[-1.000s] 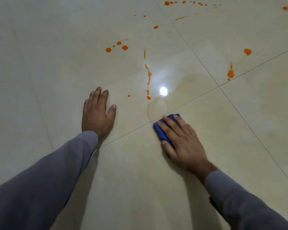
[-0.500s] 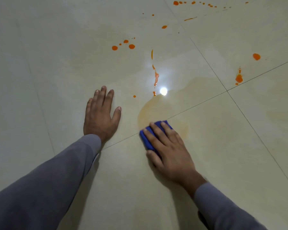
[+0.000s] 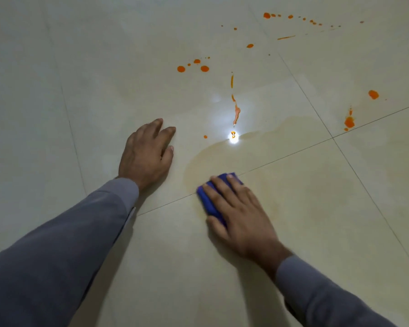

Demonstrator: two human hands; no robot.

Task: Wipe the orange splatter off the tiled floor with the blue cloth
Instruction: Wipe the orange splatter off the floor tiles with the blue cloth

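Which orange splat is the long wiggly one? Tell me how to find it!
Find the bright white light glare on the tiled floor, past the right hand pressing the blue cloth. Just beyond that glare runs the wiggly streak. Its neighbours are round dots; this one is a thin, stretched-out line.

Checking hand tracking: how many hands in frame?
2. Left hand rests on the tiled floor, apart from the cloth. Right hand presses the blue cloth down over a grout line. None appear hidden.
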